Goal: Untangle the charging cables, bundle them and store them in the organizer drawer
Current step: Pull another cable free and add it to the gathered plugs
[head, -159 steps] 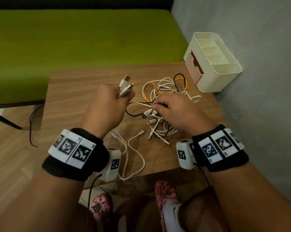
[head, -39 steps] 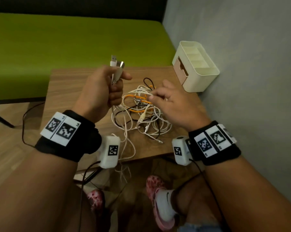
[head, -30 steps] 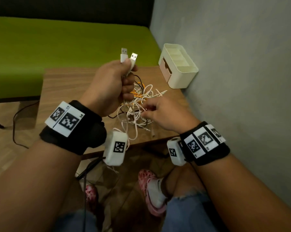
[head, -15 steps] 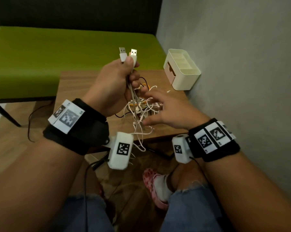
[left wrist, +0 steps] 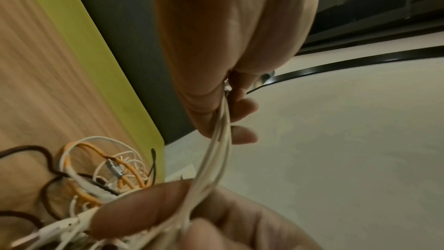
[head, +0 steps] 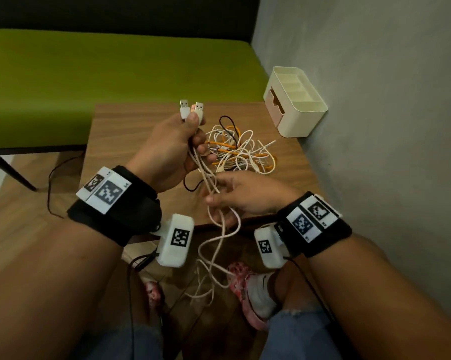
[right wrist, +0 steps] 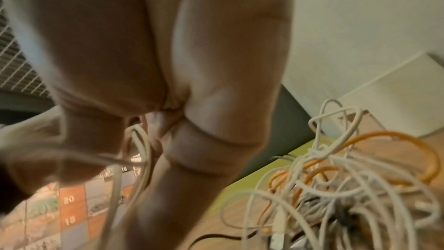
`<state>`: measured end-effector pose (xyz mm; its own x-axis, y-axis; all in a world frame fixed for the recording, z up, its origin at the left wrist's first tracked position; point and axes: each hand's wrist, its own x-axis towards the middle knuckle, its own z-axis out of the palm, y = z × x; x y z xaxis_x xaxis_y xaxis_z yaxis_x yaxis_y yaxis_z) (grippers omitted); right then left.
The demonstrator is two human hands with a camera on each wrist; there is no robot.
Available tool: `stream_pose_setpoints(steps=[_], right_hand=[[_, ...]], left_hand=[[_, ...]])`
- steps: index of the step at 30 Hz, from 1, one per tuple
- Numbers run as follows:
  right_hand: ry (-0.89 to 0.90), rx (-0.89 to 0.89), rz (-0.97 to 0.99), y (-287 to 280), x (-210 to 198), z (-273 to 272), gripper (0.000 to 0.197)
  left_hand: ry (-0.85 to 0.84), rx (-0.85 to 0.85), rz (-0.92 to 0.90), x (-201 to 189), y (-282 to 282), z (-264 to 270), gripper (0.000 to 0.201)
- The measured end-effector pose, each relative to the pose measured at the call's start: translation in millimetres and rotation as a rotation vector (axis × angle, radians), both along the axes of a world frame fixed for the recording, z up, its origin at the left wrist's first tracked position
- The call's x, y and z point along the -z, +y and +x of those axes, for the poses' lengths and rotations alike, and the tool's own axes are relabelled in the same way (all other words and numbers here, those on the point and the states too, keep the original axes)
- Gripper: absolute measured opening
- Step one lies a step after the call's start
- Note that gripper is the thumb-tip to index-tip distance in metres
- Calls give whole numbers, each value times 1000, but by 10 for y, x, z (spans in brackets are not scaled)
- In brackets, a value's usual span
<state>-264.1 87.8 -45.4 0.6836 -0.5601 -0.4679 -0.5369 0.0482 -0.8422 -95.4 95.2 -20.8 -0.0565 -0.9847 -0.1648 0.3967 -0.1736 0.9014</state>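
My left hand (head: pixel 193 131) is raised over the wooden table (head: pixel 131 141) and grips two white cables just below their USB plugs (head: pixel 192 110), which stick up. The white strands (head: pixel 211 183) run down from it into my right hand (head: pixel 219 201), whose fingers are curled round them near the table's front edge. Their loose ends (head: pixel 214 255) hang below the edge. A tangle of white, orange and black cables (head: pixel 241 152) lies on the table behind my hands. In the left wrist view the strands (left wrist: pixel 216 149) leave my left hand (left wrist: pixel 230 102) beside the tangle (left wrist: pixel 96 168).
A cream organizer (head: pixel 305 118) with a pinkish drawer (head: pixel 275 105) stands at the table's far right corner against the grey wall (head: pixel 375 126). A green bench (head: pixel 89 74) lies behind the table. My feet (head: pixel 250 287) are under the front edge.
My right hand has slid down the white strands toward the table's front edge, drawing them out of the tangle. My left hand still holds the plugs up.
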Motion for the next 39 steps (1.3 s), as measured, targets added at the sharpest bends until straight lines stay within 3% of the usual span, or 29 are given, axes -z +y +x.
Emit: stream_pose_setpoints(steps=[4, 8, 15, 21, 29, 34, 39], right_hand=[[165, -3, -347, -314, -6, -101, 32], [178, 189, -539, -611, 37, -65, 20], [128, 318, -852, -911, 77, 5, 14], [410, -27, -737, -983, 295, 37, 7], [495, -95, -792, -1014, 519, 64, 39], [546, -79, -932, -1031, 515, 82, 16], [587, -87, -951, -1092, 453, 17, 15]], left_hand=[[-63, -43, 48, 181, -171, 80, 20], [-136, -49, 104, 370, -317, 128, 22], [-188, -17, 179, 474, -533, 325, 35], [-156, 4, 203, 484, -535, 493, 38], [-147, -27, 172, 530, -565, 344, 35], [-61, -61, 122, 573, -588, 283, 33], [-16, -71, 105, 592, -604, 286, 36]])
